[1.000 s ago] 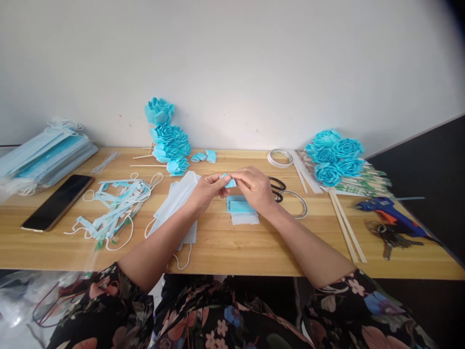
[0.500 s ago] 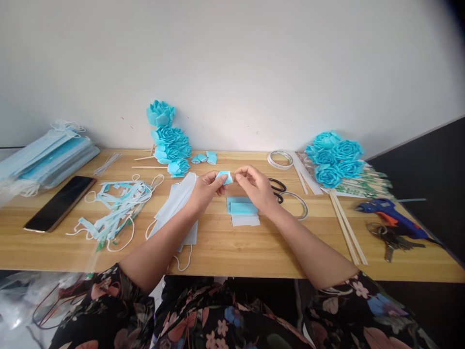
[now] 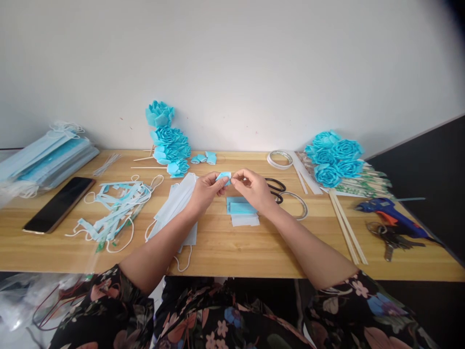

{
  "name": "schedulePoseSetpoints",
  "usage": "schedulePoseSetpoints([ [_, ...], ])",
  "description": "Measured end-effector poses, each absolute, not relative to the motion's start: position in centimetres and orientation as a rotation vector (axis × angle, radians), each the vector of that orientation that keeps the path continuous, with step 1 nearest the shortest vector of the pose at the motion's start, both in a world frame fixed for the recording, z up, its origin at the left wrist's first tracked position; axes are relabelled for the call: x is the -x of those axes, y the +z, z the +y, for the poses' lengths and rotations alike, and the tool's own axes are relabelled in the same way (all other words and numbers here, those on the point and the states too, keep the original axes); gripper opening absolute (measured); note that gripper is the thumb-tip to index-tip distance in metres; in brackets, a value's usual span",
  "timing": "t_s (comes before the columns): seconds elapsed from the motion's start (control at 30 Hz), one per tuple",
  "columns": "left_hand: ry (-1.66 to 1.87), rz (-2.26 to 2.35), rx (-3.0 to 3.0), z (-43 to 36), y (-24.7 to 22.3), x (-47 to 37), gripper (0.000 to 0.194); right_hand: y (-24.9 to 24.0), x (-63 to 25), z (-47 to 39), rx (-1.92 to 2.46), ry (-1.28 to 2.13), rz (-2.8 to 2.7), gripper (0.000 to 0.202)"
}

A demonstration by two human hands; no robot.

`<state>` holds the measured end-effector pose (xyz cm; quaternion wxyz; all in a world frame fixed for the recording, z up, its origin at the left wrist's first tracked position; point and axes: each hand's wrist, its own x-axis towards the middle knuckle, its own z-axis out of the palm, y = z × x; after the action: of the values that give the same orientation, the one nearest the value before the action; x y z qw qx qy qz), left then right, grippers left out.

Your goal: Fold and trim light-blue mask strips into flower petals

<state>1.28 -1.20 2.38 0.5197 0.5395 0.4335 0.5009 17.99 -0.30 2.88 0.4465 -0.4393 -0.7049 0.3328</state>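
A small folded blue piece (image 3: 224, 176) is pinched between the thumb and fingers of my left hand (image 3: 206, 192). The fingertips of my right hand (image 3: 253, 190) are pressed together at the right edge of this piece and grip it there. Beneath my hands, flat blue and pale pieces (image 3: 244, 208) lie on the wooden table (image 3: 232, 257). White face masks (image 3: 176, 201) are partly hidden under my left forearm. The black handles of scissors (image 3: 278, 185) show just beyond my right hand. Several small folded pieces (image 3: 209, 157) rest near the wall.
Blue flowers (image 3: 170, 145) stand back left, others (image 3: 336, 157) back right. At left are a mask stack (image 3: 51, 157), a phone (image 3: 60, 204) and cut strips (image 3: 116, 208). Tape rolls (image 3: 279, 159), sticks (image 3: 348, 227), keys (image 3: 388, 242) and a blue glue gun (image 3: 392, 215) lie right.
My right hand has moved slightly left, and its fingertips now meet the small blue piece. That piece is turned a little in my left hand.
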Motion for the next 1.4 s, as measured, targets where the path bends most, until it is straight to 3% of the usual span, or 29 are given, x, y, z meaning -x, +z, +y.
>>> schedulePoseSetpoints([
  [1.4,1.2,1.02,-1.271,-1.14,1.87,-1.44,0.034,2.44,-18.18,-0.05,1.042,0.993,-1.621,0.022],
])
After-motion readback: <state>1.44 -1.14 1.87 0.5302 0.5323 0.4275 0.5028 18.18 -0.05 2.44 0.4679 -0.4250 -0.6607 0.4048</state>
